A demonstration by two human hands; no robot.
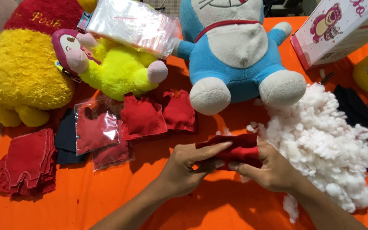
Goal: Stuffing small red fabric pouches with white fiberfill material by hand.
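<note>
Toy-making workshop: stuffing pile [320,140], plush toys [235,47]

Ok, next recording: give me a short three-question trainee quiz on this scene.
1. True or false: both hands grip the red fabric piece.
2. Which lies by the right hand: A) the white stuffing heap, B) a metal bowl?
3. What stands behind the hands, blue and white?

Key: 1 true, the left hand holds it too. 2 A. 3 The blue and white plush toy.

orange table [107,204], plush toys [235,51], stuffing [320,140]
</note>
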